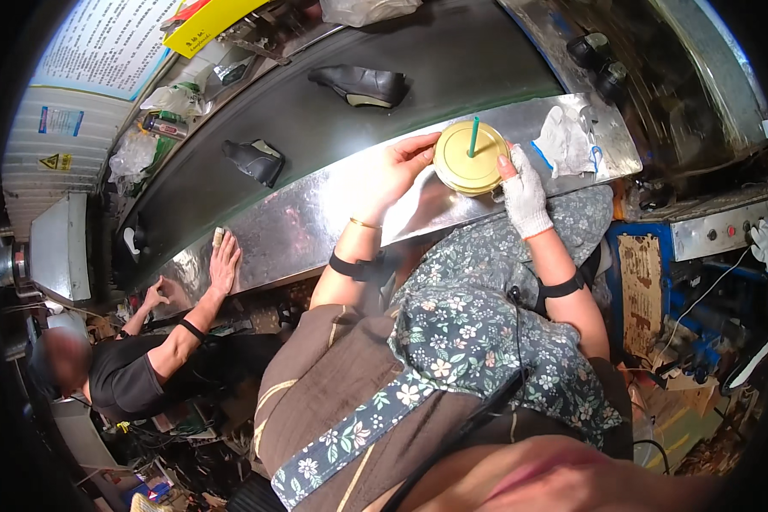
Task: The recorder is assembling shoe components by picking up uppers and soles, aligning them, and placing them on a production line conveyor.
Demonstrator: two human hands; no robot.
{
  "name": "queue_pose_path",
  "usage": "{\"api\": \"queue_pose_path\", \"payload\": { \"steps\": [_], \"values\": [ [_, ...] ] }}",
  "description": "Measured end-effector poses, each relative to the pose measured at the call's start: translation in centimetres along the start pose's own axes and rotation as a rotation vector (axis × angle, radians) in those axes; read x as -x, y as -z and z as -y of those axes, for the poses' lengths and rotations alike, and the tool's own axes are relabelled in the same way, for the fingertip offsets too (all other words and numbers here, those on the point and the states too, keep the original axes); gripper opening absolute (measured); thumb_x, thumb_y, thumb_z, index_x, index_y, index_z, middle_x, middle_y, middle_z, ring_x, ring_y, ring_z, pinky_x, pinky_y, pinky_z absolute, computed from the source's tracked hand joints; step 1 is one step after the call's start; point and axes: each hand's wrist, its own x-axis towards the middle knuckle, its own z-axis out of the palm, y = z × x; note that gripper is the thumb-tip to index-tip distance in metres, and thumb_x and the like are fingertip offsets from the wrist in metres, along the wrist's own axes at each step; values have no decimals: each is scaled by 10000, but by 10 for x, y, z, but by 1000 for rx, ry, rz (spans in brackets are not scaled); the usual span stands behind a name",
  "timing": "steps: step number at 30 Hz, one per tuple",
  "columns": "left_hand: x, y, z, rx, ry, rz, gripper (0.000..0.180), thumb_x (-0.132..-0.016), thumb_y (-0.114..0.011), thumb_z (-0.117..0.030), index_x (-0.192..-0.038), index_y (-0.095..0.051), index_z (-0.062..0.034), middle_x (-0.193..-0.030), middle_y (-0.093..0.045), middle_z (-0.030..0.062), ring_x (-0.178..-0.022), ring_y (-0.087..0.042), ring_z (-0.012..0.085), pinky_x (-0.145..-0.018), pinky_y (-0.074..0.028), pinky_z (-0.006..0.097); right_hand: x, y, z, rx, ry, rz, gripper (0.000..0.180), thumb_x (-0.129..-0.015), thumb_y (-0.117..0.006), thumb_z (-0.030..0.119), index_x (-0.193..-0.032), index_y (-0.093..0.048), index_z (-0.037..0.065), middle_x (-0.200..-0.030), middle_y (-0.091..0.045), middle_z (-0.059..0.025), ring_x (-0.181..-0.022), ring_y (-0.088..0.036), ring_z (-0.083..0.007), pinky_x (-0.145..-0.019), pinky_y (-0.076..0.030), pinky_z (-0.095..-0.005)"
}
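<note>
Between my hands is a round jar (454,175) with a gold lid, and a green straw (474,136) stands up through the lid. My bare left hand (405,166) closes its fingers on the jar's left side. On the other side my right hand (525,192), in a white knit glove with a bare thumb tip, grips the rim. The jar is above the shiny metal ledge (303,218); its lower part is mostly hidden. A loose white glove (565,143) lies on that ledge just right of my right hand.
Beyond the ledge a dark conveyor belt (452,60) carries two black shoes, one (360,85) farther back and one (254,162) to the left. At left a co-worker (128,367) rests a hand on the ledge. A blue machine (640,226) with a control panel stands at right.
</note>
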Motion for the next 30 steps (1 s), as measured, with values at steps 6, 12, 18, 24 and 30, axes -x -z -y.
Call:
{"api": "queue_pose_path", "payload": {
  "steps": [6,12,18,24,30],
  "values": [
    [-3,12,-9,225,219,111,407,-885,-667,-27,-1280,-598,37,-1230,-651,158,-1139,-613,229,-1004,-490,370,-3,5,5,31,-23,19,511,-1006,-513,343,-1337,-504,-47,-1230,-628,-204,-1152,-592,-266,-992,-431,-338],
    [-5,14,4,506,319,113,419,-849,-695,-33,-1253,-612,39,-1203,-660,157,-1074,-645,236,-970,-514,376,-7,16,4,-26,-32,115,500,-1012,-508,283,-1362,-471,-73,-1308,-585,-184,-1232,-534,-228,-1044,-394,-320],
    [-26,20,13,364,257,203,437,-824,-689,-43,-1252,-616,11,-1189,-664,146,-1018,-657,220,-902,-535,360,-15,17,5,-179,-82,171,462,-1014,-493,221,-1376,-463,-64,-1335,-565,-140,-1257,-500,-195,-1068,-369,-302],
    [-69,30,26,292,175,386,80,-875,-662,-70,-915,-614,-20,-769,-651,43,-629,-623,102,-595,-544,224,-22,19,9,-127,-22,239,445,-1000,-489,173,-1375,-471,-65,-1336,-568,-142,-1253,-503,-184,-1074,-366,-296],
    [-93,30,1,93,367,526,109,-855,-693,-105,-901,-630,-28,-776,-647,9,-645,-603,88,-657,-515,223,-21,22,-6,-171,-38,212,458,-1010,-495,210,-1375,-477,-66,-1352,-559,-128,-1259,-497,-185,-1077,-366,-300]
  ]
}}
